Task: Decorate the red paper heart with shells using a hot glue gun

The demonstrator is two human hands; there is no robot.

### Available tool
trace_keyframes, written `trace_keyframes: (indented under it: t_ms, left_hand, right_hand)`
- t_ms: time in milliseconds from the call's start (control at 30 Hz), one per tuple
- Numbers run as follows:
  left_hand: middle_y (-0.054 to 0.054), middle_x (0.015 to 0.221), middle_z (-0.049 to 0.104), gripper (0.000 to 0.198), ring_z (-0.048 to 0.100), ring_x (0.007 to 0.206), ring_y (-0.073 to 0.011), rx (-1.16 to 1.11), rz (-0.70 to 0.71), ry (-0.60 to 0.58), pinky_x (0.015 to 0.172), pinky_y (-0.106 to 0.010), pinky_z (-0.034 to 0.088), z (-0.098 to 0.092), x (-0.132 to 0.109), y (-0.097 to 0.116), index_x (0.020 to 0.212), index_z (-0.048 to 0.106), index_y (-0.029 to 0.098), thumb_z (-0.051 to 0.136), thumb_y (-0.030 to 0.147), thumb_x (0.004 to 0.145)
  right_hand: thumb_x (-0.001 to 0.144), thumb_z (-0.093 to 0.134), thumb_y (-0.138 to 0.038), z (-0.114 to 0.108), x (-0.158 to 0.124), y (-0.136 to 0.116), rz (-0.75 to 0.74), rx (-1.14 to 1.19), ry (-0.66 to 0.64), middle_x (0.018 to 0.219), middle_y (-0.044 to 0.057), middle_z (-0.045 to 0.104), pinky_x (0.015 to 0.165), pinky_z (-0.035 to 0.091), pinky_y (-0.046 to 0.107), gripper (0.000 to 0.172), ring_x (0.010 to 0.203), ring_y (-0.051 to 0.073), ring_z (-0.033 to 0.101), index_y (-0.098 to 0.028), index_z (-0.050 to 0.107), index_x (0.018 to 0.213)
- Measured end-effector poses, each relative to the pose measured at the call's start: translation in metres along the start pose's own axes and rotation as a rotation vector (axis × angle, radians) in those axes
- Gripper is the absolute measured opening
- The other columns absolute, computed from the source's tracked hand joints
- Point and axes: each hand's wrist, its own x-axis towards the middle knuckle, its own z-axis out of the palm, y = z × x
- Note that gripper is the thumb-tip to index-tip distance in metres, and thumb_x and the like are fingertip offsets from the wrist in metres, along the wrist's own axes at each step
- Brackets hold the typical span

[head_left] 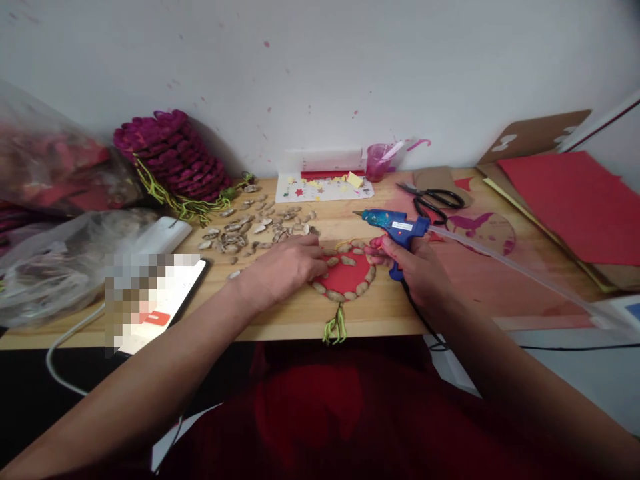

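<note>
My right hand [417, 263] grips a blue hot glue gun [395, 223] by its handle. The gun's nozzle points left, above the far side of a red disc [347, 279]. Peanut shells [334, 295] are set along the rim of the disc, with a couple on its face. A green yarn tassel [336, 327] hangs from its near edge, over the table edge. My left hand [295, 260] is at the disc's left edge, fingers curled and pressed together; whatever they hold is hidden. Loose shell halves [235, 233] lie scattered beyond it.
Left are a lit phone [170, 307], plastic bags [65, 267] and stacked purple shell pieces [170, 157] with green tassels. At the back are a star sticker sheet [320, 190] and pink cup [377, 163]. Right are black scissors [435, 199], a stained cardboard disc [483, 233] and red sheets [575, 207].
</note>
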Motion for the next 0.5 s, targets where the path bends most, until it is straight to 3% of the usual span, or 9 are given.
trace_keyframes:
  t_ms: [367,500]
  left_hand:
    - [-0.013,0.107,0.073,0.030,0.060,0.101,-0.0230,0.077,0.040,-0.010,0.092,-0.037,0.051,0.003,-0.001,-0.002,0.117,0.071,0.014,0.045,0.017,0.101]
    - [-0.012,0.110,0.073,0.029,0.061,0.100,-0.0228,-0.001,-0.002,0.063,0.090,-0.037,0.051,0.006,-0.004,0.000,0.118,0.071,0.016,0.050,0.015,0.099]
  right_hand:
    - [0.085,0.073,-0.043,-0.004,-0.035,0.001,-0.025,0.033,0.025,0.089,0.002,0.075,0.077,0.061,0.035,0.018,0.083,0.019,0.075,-0.025,0.071,0.089]
    - [0.085,0.073,-0.043,-0.004,-0.048,0.004,-0.013,0.026,0.005,0.092,0.002,0.075,0.070,0.061,0.032,0.019,0.080,0.019,0.074,-0.025,0.070,0.091]
